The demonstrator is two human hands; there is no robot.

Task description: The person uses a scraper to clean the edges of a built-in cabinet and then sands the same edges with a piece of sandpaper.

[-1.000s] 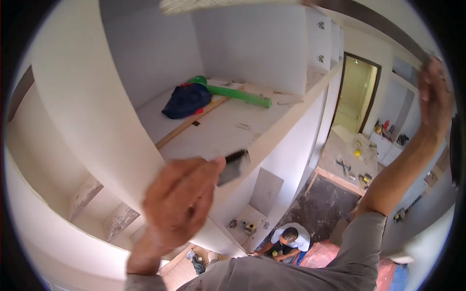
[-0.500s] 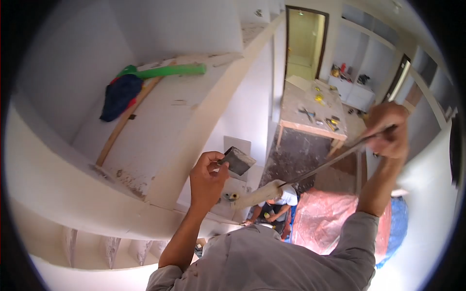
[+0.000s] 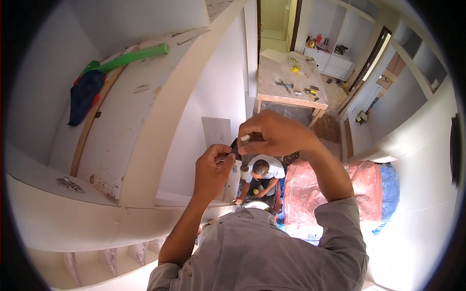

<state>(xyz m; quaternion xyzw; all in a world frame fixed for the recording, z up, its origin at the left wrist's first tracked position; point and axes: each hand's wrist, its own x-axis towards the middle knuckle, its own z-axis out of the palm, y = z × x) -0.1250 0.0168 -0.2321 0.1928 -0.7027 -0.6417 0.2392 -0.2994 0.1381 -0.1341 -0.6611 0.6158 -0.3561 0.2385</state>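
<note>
My left hand (image 3: 212,169) is raised at the middle, thumb and fingers pinching a small dark square piece (image 3: 235,146), now seen nearly edge-on. Right beside it is my right hand (image 3: 274,135), its back toward me and its fingers curled in. A slim pale-ended piece (image 3: 245,138) pokes out between the right thumb and forefinger. Below those fingers a greyish, see-through-looking shaft (image 3: 244,167) overlaps the background; I cannot tell whether it belongs to the held piece. The right palm is hidden.
A dusty shelf (image 3: 121,140) on the left bears a green tube (image 3: 138,56) and dark cloth (image 3: 87,92). Below me crouches a person in a white shirt (image 3: 274,169). Red sheeting (image 3: 310,194) lies to the right. Tools lie on a wooden table (image 3: 272,77).
My right hand has swung in from the far right to meet the left one. The long thin rod stretching from it no longer shows. The dark piece has turned edge-on, and the view has shifted.
</note>
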